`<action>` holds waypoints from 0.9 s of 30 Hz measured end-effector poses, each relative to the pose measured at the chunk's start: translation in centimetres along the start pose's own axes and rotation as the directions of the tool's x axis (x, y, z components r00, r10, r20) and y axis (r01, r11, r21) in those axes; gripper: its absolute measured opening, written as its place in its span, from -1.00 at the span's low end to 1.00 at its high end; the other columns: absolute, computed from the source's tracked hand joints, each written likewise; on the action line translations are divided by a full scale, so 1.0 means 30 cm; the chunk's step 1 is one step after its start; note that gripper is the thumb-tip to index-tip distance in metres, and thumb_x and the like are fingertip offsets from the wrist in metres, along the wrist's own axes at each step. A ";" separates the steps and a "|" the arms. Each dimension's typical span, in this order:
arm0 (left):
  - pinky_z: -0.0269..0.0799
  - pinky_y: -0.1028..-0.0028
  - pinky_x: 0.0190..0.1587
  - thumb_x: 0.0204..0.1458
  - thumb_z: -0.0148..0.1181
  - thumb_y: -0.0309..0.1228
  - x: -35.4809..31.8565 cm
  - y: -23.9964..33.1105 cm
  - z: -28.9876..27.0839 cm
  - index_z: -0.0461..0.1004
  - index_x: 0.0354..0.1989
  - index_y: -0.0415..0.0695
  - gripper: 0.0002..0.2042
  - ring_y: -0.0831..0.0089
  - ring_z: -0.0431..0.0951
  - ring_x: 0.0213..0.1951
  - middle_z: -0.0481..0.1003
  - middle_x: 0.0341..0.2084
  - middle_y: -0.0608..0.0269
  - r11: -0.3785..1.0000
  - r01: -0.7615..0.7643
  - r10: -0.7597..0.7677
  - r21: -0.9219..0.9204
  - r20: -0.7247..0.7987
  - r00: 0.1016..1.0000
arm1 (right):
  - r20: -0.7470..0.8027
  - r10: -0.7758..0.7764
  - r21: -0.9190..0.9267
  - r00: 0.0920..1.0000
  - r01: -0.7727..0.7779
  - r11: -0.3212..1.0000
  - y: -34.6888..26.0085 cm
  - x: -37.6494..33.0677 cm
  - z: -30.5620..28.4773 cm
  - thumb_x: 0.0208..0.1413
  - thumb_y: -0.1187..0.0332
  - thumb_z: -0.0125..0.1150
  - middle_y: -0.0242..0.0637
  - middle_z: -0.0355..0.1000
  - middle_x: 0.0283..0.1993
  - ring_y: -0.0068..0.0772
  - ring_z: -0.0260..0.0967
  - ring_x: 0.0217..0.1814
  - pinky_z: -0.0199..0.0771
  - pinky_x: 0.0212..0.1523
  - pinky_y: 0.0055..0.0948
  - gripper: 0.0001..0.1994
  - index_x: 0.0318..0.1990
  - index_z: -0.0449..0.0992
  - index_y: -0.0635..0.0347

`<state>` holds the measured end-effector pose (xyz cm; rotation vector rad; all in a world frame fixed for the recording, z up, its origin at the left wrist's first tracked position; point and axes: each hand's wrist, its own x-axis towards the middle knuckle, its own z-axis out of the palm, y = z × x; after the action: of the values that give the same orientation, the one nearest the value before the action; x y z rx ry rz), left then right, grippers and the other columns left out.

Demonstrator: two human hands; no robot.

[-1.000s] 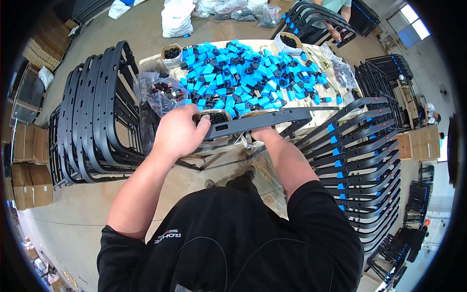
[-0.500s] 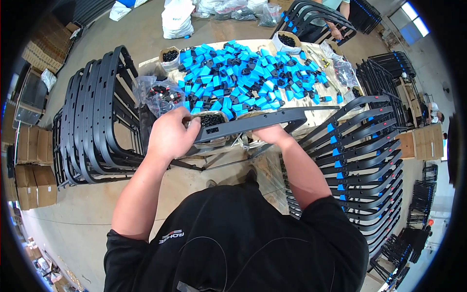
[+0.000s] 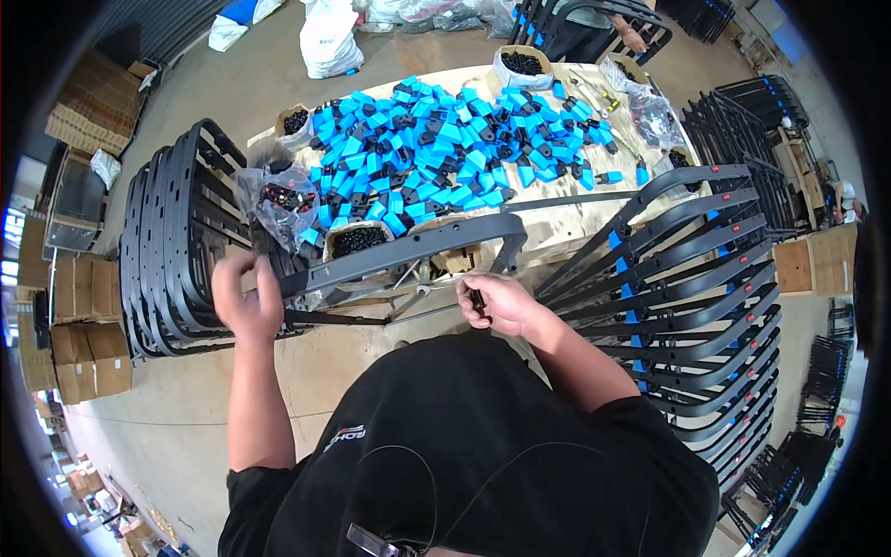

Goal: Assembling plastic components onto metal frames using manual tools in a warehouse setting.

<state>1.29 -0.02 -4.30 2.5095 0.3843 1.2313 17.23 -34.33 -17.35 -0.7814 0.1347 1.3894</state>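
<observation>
Chair-frame rail (image 3: 408, 249): I'm sliding my left hand (image 3: 243, 299) leftward, fingers wrapped around it, while my right hand (image 3: 497, 303) is pinching a small black part (image 3: 477, 301) near me.

Bright blue clips (image 3: 445, 148) with black ends cover the tan table (image 3: 575, 209). Frames (image 3: 408, 251) are dark grey; the stacked ones (image 3: 687, 278) carry blue tabs and red dots. Black shirt (image 3: 483, 446).

brown cardboard boxes (image 3: 79, 348) stacked far left | flattened cartons (image 3: 96, 102) upper left | white sacks (image 3: 329, 37) on floor, top | clear plastic bag (image 3: 269, 200) at tabletop's left edge
</observation>
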 end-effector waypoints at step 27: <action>0.55 0.12 0.04 0.07 0.22 -0.30 -0.381 -0.259 0.776 0.61 -0.16 -0.14 -0.76 -0.01 0.63 -0.03 0.63 -0.16 -0.05 0.958 -0.144 -0.182 0.247 0.916 0.356 | -0.609 -0.156 -0.066 0.777 0.147 0.987 0.266 -0.408 -0.275 0.20 0.31 0.07 -0.54 0.09 -0.59 -0.59 -0.05 -0.66 -0.11 -0.62 -0.49 -0.93 -0.27 0.40 0.05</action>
<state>12.34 -1.01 -29.00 2.9165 0.2718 -0.5068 10.22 -49.25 -20.44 -1.2143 0.5599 0.9372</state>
